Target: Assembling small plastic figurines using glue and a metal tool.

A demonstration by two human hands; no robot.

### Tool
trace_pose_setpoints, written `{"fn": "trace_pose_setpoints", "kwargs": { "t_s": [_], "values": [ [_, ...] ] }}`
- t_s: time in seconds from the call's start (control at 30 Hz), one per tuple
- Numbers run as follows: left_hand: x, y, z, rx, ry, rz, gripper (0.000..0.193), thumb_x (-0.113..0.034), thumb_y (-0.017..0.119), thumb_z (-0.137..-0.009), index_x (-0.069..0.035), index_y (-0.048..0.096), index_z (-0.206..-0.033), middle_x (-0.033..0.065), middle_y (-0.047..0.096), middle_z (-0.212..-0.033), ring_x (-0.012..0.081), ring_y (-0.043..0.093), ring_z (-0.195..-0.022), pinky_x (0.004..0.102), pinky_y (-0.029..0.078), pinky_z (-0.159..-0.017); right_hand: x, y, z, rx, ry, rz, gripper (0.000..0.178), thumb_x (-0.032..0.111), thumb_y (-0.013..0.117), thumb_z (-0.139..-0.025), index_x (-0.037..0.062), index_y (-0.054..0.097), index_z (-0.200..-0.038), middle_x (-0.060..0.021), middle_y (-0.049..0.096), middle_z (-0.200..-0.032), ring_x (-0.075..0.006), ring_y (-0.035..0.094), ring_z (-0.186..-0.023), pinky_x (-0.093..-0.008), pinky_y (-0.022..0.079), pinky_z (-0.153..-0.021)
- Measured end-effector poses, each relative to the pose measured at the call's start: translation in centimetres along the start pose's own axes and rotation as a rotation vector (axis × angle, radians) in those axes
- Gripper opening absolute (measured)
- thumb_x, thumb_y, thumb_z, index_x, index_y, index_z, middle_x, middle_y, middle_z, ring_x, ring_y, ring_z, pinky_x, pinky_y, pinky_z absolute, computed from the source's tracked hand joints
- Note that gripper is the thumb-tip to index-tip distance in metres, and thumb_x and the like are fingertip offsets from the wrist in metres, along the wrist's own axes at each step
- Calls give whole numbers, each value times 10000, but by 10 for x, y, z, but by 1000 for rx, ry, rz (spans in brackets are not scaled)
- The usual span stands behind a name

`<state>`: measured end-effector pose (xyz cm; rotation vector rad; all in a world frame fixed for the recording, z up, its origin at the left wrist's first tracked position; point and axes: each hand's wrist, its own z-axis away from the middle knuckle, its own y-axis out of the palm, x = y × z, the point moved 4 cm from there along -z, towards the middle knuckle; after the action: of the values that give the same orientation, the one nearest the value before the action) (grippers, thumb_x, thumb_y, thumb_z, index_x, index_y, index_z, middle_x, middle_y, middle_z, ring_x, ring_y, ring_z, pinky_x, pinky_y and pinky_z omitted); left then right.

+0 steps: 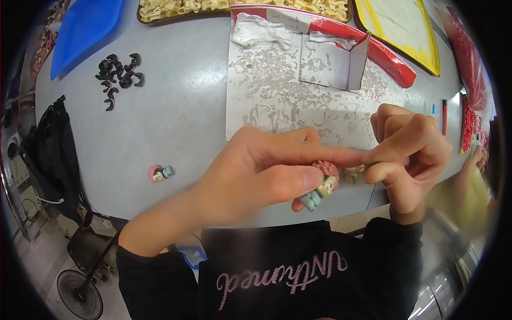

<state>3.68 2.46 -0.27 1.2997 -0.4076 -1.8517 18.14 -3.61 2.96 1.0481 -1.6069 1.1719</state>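
Note:
My left hand (256,170) is closed on a small toy figurine (326,184) with pink textured hair, a cream face and pale blue lower parts, pinched between thumb and fingers. Its index finger stretches across to touch the fingertips of my right hand (408,152). That hand is curled, with thumb and index finger pinching a small beige piece (352,173) right beside the figurine's head; the piece's exact shape is partly hidden. A second figurine (160,173), also with pink hair and pale blue parts, lies on the table left of my left forearm.
Several black curved pieces (117,73) lie near a blue tray (85,32). A white sheet (256,114) with grey smears carries a small open box (333,64) and crumpled tissue (258,31). Behind stand a tray of cream pieces (213,6) and a yellow-rimmed tray (434,61).

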Motion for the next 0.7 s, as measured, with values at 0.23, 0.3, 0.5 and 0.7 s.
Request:
{"fn": "trace_pose_setpoints", "kwargs": {
  "t_s": [0.23,0.3,0.5,0.7],
  "values": [
    [-1,1,0,-28,12,-12,528,-177,471,-610,101,566,-1049,3,369,-692,95,412,-592,206,370,-509,0,0,0,0,-72,36,405,324,765,-590,15,505,-631,14,380,-473,-94,264,-460,-262,185,-441],
    [0,1,0,-27,18,-30,528,-177,468,-611,101,566,-1049,4,372,-694,95,414,-591,206,373,-506,2,0,0,-1,-84,46,406,324,768,-580,15,508,-623,11,385,-470,-94,266,-460,-260,186,-440],
    [-2,-2,2,-10,58,-70,527,-238,490,-657,96,561,-1058,22,403,-693,99,422,-592,202,387,-495,-2,6,-3,72,127,-160,424,344,777,-557,25,499,-593,19,365,-469,-92,278,-459,-255,186,-438],
    [-4,0,3,62,112,-201,533,-332,482,-737,73,563,-1074,49,452,-710,123,446,-663,219,382,-543,-1,-1,2,-23,76,-122,443,386,767,-562,32,505,-607,26,347,-475,-90,282,-458,-254,186,-436]
  ]
}}
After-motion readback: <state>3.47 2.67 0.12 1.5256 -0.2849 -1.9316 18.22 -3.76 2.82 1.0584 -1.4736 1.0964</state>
